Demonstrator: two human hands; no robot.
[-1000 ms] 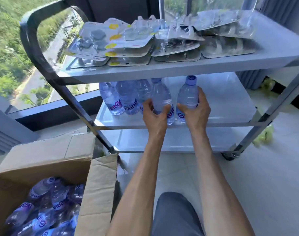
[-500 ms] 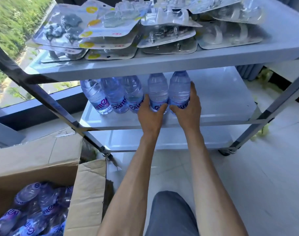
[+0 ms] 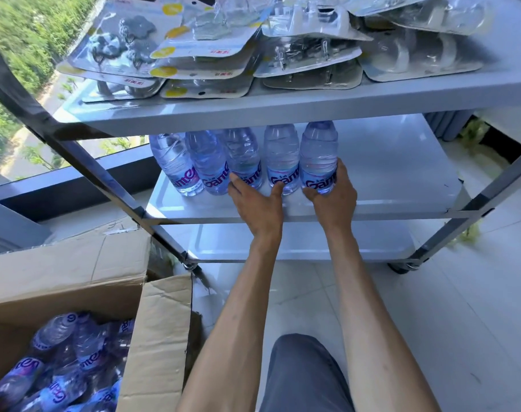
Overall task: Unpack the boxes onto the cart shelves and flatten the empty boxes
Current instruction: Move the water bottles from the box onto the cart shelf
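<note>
While bottles (image 3: 244,162) line the middle shelf (image 3: 387,185), hands (image 3: 295,197) on the rightmost three.

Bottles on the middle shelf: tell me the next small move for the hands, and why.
Probably let go and reach back to the box for more. Five bottles already stand upright in a row on the middle shelf; the right hand grips the end bottle, the left hand touches its neighbours, and many bottles remain boxed.

Place: upper-floor room, stockroom-like
Evidence: window (image 3: 30,84) overlooking trees; 3-shelf steel cart (image 3: 283,111); packaged goods (image 3: 211,52); tiled floor (image 3: 461,322)
</note>
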